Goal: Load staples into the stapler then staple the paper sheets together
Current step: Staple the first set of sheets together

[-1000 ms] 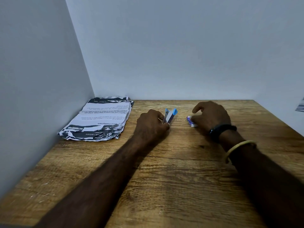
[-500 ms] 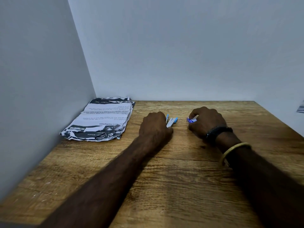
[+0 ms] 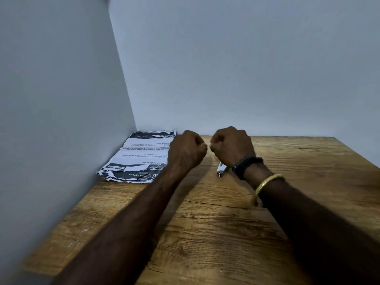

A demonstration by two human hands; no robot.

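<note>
Head view: both hands were recorded raised above the wooden counter (image 3: 226, 233), near its rear edge, with the backs of the hands turned toward the camera.

1. Left hand (image 3: 186, 150): the fingers were curled inward into a fist. The palm side was hidden, so it could not be determined whether anything was gripped.
2. Right hand (image 3: 231, 145): the fingers were likewise curled inward, with the knuckles uppermost. The contents of this hand were also hidden, and a grip could not be confirmed. A black wristband (image 3: 246, 164) and a gold bangle (image 3: 267, 183) were worn on this wrist, the bangle nearer the elbow.
3. Hand spacing: the two fists were held just beside each other, thumb sides facing, with only a narrow gap seen between them.
4. Stapler (image 3: 221, 171): only a short metal end was visible, low against the counter surface, just below the right wrist. The remainder was covered by the wrist. Whether it was touched by the hand could not be determined.
5. Paper sheets (image 3: 139, 159): a stack of printed, crumpled sheets was laid flat on the counter in the rear left corner, against the left wall (image 3: 51, 120) and close to the rear wall (image 3: 246, 68). Its right edge was partly covered by the left hand.

Both forearms were extended from the lower edge of the frame toward the rear.
</note>
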